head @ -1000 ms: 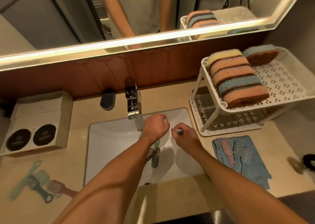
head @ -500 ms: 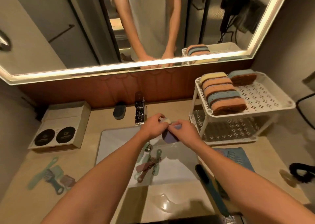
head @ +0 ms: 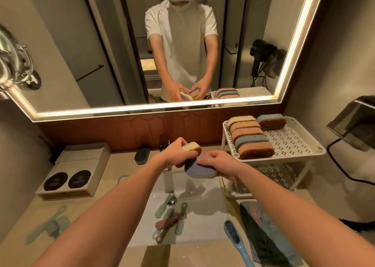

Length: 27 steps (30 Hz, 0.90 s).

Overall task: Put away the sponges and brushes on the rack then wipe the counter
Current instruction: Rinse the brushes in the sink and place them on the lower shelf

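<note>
Evidently paired up for one trip, the left hand (head: 178, 151) grips a cream sponge (head: 192, 147) and the right hand (head: 221, 163) pinches a purple sponge (head: 199, 170) above the sink (head: 203, 224) (brushes (head: 172, 221) lie below), near the rack (head: 281, 157).

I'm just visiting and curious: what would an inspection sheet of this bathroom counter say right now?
Surface: beige counter with a white sink.
Job's things: row of sponges on the rack top tier; brushes in the sink; green brushes on the left counter; blue brush and cloth at right.
Clutter: box with two black discs; dark scrubber by the back wall.
Hands: left hand holds a cream sponge, right hand a purple sponge, above the sink.
Cables: black cable right of the rack.
Surroundings: lit mirror above.
</note>
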Motion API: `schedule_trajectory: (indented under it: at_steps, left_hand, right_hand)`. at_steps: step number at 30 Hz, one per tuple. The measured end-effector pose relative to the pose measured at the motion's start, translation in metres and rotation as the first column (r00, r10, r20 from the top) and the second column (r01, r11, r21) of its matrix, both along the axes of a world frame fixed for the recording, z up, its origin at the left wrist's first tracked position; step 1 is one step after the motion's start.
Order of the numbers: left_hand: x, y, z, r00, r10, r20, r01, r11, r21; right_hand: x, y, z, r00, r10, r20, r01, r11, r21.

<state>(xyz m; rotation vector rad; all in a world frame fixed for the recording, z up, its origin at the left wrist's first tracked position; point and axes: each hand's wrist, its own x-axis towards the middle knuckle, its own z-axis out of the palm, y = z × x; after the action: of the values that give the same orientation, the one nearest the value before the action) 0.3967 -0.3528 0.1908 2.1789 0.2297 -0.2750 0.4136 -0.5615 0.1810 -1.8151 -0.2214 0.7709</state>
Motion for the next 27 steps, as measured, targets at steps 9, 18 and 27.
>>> schedule_trajectory:
  at_steps: [9,18,27]
  left_hand:
    - [0.021,-0.020,0.050,0.969,-0.073,0.238,0.042,0.990,0.131]
    - [0.062,-0.079,0.104,0.872,-0.269,0.410,0.121,0.928,0.353]
    - [0.110,-0.180,0.111,0.817,-0.402,0.414,0.222,0.881,0.417]
  right_hand:
    - [0.017,-0.033,0.053,0.977,0.055,0.204,-0.036,0.995,-0.096]
    - [0.045,-0.102,0.093,0.923,-0.055,0.380,0.078,0.996,-0.045]
    - [0.067,-0.182,0.088,0.813,-0.252,0.524,0.317,0.948,-0.036]
